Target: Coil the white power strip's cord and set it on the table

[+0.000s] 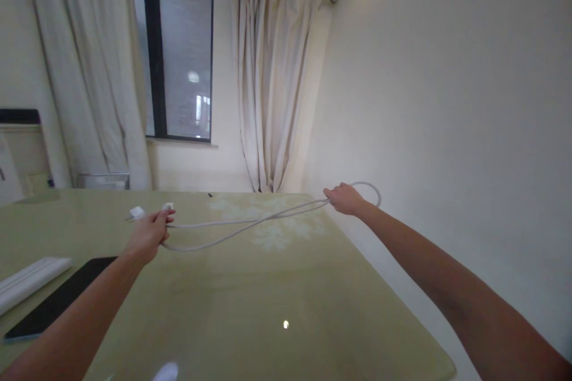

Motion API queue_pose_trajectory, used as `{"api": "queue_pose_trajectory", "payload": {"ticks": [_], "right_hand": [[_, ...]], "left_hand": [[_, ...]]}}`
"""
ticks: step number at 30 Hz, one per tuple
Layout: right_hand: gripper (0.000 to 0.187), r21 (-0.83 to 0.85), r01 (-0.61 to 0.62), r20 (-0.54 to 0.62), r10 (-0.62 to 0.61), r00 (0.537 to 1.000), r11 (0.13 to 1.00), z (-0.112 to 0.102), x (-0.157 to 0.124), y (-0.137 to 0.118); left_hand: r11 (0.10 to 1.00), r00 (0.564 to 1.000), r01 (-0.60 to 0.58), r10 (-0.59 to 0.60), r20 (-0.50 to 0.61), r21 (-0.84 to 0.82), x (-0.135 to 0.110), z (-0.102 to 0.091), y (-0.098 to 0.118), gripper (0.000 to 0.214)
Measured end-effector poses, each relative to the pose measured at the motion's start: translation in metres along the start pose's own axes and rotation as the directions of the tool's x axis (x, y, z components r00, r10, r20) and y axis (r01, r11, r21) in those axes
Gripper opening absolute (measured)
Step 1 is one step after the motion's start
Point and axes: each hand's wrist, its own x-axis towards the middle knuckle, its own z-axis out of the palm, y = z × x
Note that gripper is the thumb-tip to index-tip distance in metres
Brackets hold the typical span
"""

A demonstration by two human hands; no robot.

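Observation:
A long white power cord (223, 223) stretches in two strands between my hands, above the table. My left hand (149, 235) is closed around its end at the left. Beside those fingers show a white plug (137, 213) with thin prongs pointing left and a small white end piece (168, 207), whose exact kind I cannot make out. At the right, my right hand (346, 199) grips both strands in a closed hold, and a loop of the cord (374, 187) sticks out beyond it. The strands cross about midway.
A glossy greenish table (277, 286) lies below, its right edge running near the wall. On its left are a black tablet-like slab (62, 294) and a long white object (31, 280). Behind stand curtains (279, 71) and a dark-framed window (183, 59).

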Motion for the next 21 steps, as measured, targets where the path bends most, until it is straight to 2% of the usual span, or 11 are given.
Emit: {"api": "queue_pose_trajectory", "payload": {"ticks": [2, 5, 9, 11, 13, 16, 17, 18, 20, 21], "right_hand": [[0.025, -0.014, 0.025, 0.021, -0.025, 0.999, 1.000, 0.008, -0.005, -0.004], [0.021, 0.016, 0.061, 0.062, -0.062, 0.996, 0.998, 0.019, -0.002, -0.027], [0.015, 0.155, 0.022, 0.078, -0.034, 0.996, 0.988, 0.030, 0.015, -0.070], [0.032, 0.262, -0.033, 0.071, 0.015, 0.997, 0.964, 0.030, 0.027, -0.088], [0.039, 0.398, -0.078, 0.040, 0.068, 0.997, 0.914, 0.023, 0.039, -0.104], [0.027, 0.628, -0.085, -0.050, 0.150, 0.987, 0.773, 0.000, 0.053, -0.128], [0.029, 0.698, -0.068, -0.083, 0.176, 0.981, 0.712, -0.009, 0.056, -0.138], [0.036, 0.763, -0.038, -0.113, 0.192, 0.975, 0.645, -0.019, 0.058, -0.149], [0.054, 0.863, 0.030, -0.139, 0.182, 0.973, 0.504, -0.039, 0.060, -0.171], [0.062, 0.925, 0.073, -0.144, 0.164, 0.976, 0.374, -0.047, 0.061, -0.181]], "left_hand": [[0.997, 0.999, -0.032, 0.030, 0.037, 0.070, -0.001, 0.012, -0.003, 0.031], [0.972, 0.987, -0.135, 0.113, 0.118, 0.195, -0.003, 0.034, 0.003, 0.032], [0.891, 0.926, -0.341, 0.265, 0.267, 0.299, -0.012, 0.065, 0.028, 0.029], [0.842, 0.885, -0.436, 0.337, 0.321, 0.318, -0.018, 0.077, 0.041, 0.029], [0.798, 0.850, -0.505, 0.394, 0.351, 0.328, -0.024, 0.084, 0.055, 0.032], [0.753, 0.814, -0.568, 0.458, 0.357, 0.331, -0.036, 0.089, 0.073, 0.039], [0.734, 0.797, -0.594, 0.486, 0.357, 0.328, -0.042, 0.090, 0.079, 0.040], [0.711, 0.774, -0.627, 0.519, 0.363, 0.319, -0.049, 0.092, 0.085, 0.041], [0.636, 0.695, -0.714, 0.595, 0.404, 0.292, -0.066, 0.099, 0.096, 0.041], [0.596, 0.651, -0.754, 0.621, 0.436, 0.276, -0.076, 0.103, 0.101, 0.041]]}}
